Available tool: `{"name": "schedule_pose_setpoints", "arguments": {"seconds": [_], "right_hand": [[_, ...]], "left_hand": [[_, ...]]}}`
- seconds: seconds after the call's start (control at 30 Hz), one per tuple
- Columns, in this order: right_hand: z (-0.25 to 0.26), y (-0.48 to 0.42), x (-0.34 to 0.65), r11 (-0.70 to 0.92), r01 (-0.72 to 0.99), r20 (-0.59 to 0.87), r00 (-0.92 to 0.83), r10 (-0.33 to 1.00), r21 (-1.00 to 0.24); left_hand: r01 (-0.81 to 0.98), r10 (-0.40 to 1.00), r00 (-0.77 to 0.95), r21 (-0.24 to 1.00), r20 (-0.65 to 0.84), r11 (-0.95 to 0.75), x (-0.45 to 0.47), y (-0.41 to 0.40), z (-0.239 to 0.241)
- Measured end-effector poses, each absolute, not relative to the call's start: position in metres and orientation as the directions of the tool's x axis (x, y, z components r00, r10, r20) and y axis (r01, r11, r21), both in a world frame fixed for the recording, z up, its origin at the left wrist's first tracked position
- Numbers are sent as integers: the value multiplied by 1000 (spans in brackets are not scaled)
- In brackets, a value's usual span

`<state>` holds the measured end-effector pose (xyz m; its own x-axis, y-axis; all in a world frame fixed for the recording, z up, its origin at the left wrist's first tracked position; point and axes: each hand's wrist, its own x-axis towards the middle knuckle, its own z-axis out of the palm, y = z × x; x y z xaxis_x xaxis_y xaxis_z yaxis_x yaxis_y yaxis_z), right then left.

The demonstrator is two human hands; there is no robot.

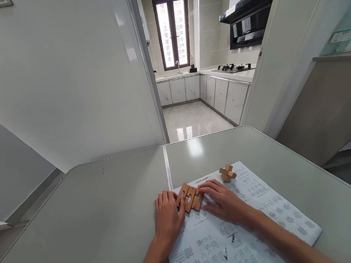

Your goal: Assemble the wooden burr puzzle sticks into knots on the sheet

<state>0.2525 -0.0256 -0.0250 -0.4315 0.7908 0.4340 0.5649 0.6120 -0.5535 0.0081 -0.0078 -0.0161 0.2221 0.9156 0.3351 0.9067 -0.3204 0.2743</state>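
Observation:
Three flat wooden puzzle pieces (188,198) with cut-out slots lie side by side on a printed sheet (213,237). At their left end is my left hand (168,214), its fingers bent around the edge and the thumb along the near side. From the right, my right hand (223,200) closes on the rightmost piece with its fingertips at the far edge and its thumb nearer me. Just beyond that hand, an assembled wooden burr puzzle (227,173) of crossed sticks stands on the sheet.
The sheet carries many small puzzle diagrams and lies on a pale grey table (78,227) with a seam across it. A white wall (61,77) rises behind on the left. Beyond the doorway is a kitchen with white cabinets (179,89). Plastic bottles (350,35) stand on a ledge at right.

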Motion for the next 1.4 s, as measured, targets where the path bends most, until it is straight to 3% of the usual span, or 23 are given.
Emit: {"name": "schedule_pose_setpoints", "arguments": {"seconds": [0.97,1.4], "right_hand": [[-15,-30,252,556,585,324,-459,827,-591],[-16,-30,252,594,551,373,-468,801,-586]], "left_hand": [[898,914,231,290,332,-332,9,-10,-12],[897,912,238,285,335,-339,8,-8,-16]]}}
